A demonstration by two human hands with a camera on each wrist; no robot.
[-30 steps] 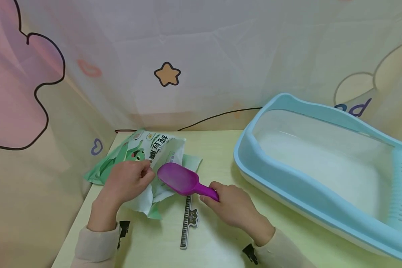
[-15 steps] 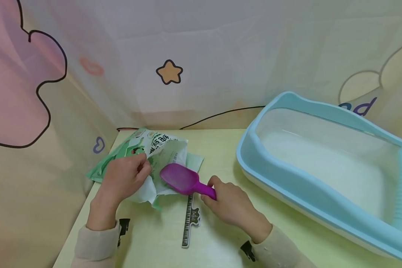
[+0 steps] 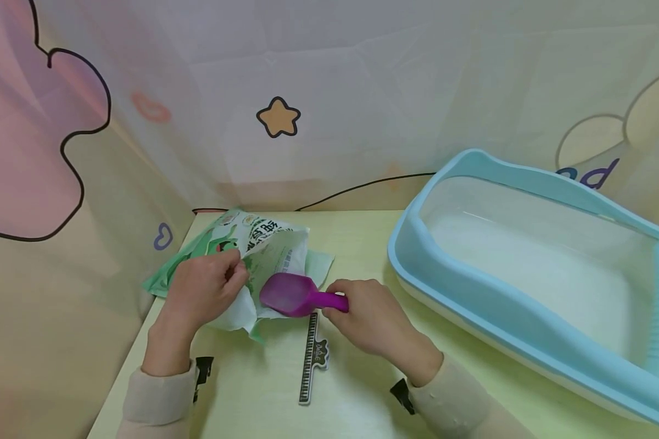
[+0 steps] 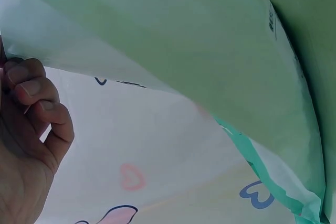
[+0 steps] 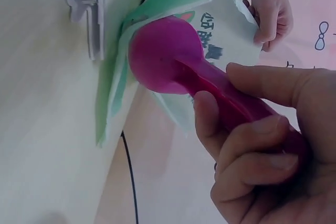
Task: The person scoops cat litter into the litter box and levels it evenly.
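In the head view a green and white bag (image 3: 271,259) lies with its mouth facing right. My left hand (image 3: 205,289) pinches the upper edge of that mouth; in the left wrist view its curled fingers (image 4: 44,90) are at the bag's edge. My right hand (image 3: 370,317) grips the handle of a purple scoop (image 3: 291,294), whose bowl is at the bag's mouth. The right wrist view shows the scoop's bowl (image 5: 163,53) between the bag's layers, with fingers and thumb round the handle. What the bag holds is hidden.
A blue-rimmed white litter tray (image 3: 494,292) stands on the right of the table (image 3: 351,238). Below the bag's mouth lies a clip with a piano-key pattern (image 3: 309,363). A printed curtain (image 3: 362,110) hangs behind.
The left hand drew the bag's edge slightly up and left, and the mouth gapes more. My right hand has moved a little up and left, turning the scoop's handle nearly level.
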